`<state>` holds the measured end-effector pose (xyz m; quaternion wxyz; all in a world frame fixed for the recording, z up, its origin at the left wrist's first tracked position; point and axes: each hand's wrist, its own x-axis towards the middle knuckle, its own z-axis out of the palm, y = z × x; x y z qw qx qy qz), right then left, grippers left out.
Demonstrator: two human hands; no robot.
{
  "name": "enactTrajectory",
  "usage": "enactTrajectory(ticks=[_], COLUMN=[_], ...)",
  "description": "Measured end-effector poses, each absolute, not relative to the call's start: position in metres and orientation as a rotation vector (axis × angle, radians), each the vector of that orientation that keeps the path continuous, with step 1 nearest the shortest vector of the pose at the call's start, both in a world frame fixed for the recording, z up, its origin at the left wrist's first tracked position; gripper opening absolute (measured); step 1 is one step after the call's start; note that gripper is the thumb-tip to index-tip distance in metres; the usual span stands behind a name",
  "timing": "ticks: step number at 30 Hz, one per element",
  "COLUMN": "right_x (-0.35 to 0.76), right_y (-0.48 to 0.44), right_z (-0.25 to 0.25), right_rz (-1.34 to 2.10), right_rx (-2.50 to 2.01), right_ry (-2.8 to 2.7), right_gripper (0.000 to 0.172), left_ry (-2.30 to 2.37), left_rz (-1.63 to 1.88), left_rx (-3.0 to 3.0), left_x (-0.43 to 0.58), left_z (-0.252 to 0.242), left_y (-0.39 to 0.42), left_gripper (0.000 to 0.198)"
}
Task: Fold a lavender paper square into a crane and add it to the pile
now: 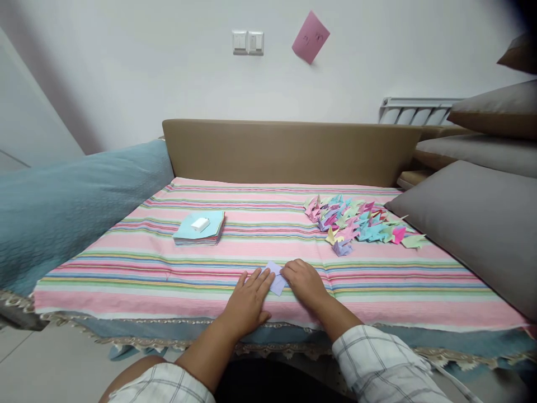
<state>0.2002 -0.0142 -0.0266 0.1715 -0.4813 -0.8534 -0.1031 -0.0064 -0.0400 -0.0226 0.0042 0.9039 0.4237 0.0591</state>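
A small folded piece of light purple origami paper (277, 285) lies on the striped cloth near the front edge of the seat. My left hand (248, 302) is laid flat with its fingers stretched out, the fingertips resting on the paper's left side. At the paper's right side, my right hand (305, 281) has its fingers bent and pressed together on the edge. Its fingertips partly hide that corner. To the right, beyond my hands, is a spread of folded paper cranes (356, 221) in several colours.
A stack of coloured paper sheets (201, 228) with a small white object (200, 224) on top stands at the left. Grey cushions (474, 224) are piled at the right, a blue-covered armrest (84, 196) at the left. A brown backrest (289, 152) runs along the wall.
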Motion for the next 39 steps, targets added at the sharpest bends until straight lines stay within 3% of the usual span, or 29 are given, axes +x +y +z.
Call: enactTrajectory(ticks=[23, 28, 32, 39], right_x=[0.216, 0.218, 0.208, 0.186], right_y=[-0.019, -0.020, -0.024, -0.026], right_z=[-0.021, -0.013, -0.015, -0.027], right_rz=[-0.077, -0.013, 0.004, 0.104], right_rx=[-1.480, -1.579, -1.346, -1.294], right_ry=[-2.377, -2.157, -2.180, -2.286], right_gripper=[0.017, 0.027, 0.035, 0.036], left_ry=[1.335, 1.332, 1.330, 1.329], left_rz=[0.165, 0.177, 0.180, 0.174], left_rx=[2.808, 2.803, 2.803, 2.790], left_x=[-0.007, -0.007, -0.006, -0.007], left_z=[-0.022, -0.023, -0.022, -0.022], left_y=[-0.037, -0.037, -0.038, -0.038], left_gripper=[0.079, 0.078, 0.079, 0.082])
